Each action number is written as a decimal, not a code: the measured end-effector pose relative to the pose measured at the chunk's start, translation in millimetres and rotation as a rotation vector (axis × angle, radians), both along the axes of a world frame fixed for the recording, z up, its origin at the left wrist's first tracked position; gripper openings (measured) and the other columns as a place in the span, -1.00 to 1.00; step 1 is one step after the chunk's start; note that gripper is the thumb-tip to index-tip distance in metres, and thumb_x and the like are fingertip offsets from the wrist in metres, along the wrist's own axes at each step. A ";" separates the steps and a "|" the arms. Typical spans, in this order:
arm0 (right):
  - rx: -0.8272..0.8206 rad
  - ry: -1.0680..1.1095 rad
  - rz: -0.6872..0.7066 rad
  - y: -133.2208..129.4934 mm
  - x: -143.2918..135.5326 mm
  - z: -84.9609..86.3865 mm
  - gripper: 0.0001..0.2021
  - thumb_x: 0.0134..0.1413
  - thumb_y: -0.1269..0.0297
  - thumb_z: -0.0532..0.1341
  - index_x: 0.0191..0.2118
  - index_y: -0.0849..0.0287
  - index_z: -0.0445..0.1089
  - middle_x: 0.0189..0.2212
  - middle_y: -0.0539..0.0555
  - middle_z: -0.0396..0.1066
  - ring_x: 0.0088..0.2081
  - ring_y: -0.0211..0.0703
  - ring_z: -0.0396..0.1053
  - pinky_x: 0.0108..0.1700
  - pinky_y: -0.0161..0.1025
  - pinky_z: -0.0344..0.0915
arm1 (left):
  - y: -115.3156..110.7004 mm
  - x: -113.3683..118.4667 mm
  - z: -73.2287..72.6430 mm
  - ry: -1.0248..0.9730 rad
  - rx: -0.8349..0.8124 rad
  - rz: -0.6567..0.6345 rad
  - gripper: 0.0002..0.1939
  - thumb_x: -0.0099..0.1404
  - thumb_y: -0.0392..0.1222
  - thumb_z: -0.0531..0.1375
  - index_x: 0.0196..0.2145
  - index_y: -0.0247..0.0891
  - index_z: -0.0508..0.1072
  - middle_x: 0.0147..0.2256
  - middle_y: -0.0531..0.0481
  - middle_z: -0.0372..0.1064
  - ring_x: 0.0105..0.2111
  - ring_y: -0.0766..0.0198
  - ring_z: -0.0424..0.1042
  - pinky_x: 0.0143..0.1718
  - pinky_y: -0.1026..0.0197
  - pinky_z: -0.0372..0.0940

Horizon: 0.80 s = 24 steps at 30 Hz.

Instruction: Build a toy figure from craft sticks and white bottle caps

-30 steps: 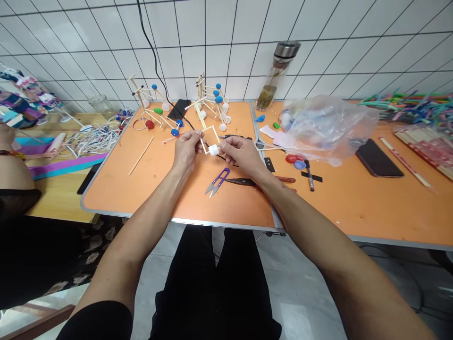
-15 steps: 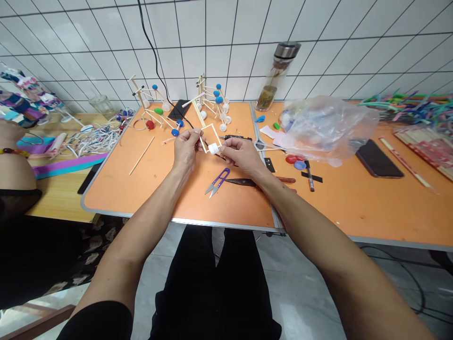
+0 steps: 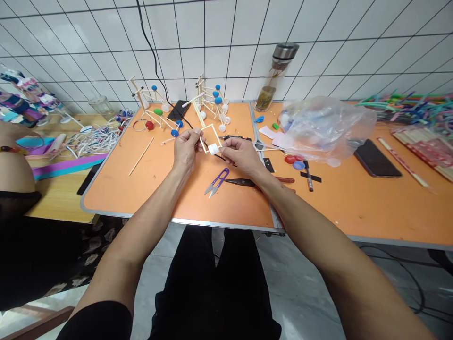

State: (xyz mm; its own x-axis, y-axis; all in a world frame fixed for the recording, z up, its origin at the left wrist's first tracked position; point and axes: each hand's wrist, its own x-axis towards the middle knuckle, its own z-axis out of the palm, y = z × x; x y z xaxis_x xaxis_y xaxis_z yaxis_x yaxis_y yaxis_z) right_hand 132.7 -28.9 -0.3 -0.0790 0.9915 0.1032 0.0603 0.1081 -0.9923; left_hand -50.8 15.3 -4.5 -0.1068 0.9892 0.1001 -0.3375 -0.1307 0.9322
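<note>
A small frame of pale wooden sticks (image 3: 213, 128) is held up above the orange table (image 3: 120, 189), with a white round piece (image 3: 213, 149) at its near end. My left hand (image 3: 187, 148) pinches the frame's left side. At its lower right corner, beside the white piece, my right hand (image 3: 240, 152) has its fingers closed on the frame. Below the hands lie purple-handled snips (image 3: 217, 183) and dark-tipped pliers (image 3: 242, 182), partly under my right forearm. Behind stand stick models with blue balls, one at the left (image 3: 155, 111) and one near the middle (image 3: 212, 97).
A clear plastic bag (image 3: 325, 127), a glass bottle (image 3: 276, 78), a phone (image 3: 378, 158) and a marker (image 3: 309, 177) are to the right. A loose stick (image 3: 141, 156) lies left. Another person's arm (image 3: 16, 165) rests at the wooden table (image 3: 63, 198).
My hands and the frame stay almost where they were. At the far left, the other person's arm and hand have shifted slightly. The camera view has moved a little.
</note>
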 end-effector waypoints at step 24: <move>-0.107 0.505 -0.011 15.9 4.8 -16.8 -0.47 -0.46 0.50 0.53 -0.23 0.02 0.48 -0.21 -0.07 0.46 -0.11 -0.22 0.41 -0.19 -0.33 0.46 | 0.1 4.0 -8.2 0.025 0.074 0.005 -0.60 0.39 0.06 0.53 -0.41 -0.22 0.55 -0.49 0.10 0.50 -0.62 0.48 0.31 -0.56 0.38 0.27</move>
State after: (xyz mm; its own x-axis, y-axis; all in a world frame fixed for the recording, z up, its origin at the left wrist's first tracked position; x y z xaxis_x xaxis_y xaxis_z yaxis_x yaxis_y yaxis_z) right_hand 137.6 -13.0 -17.2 -0.0352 0.9991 0.0242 -0.4290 0.0068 -0.9033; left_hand -46.8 15.4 -12.7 -0.1078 0.9785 0.1761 -0.3132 -0.2015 0.9281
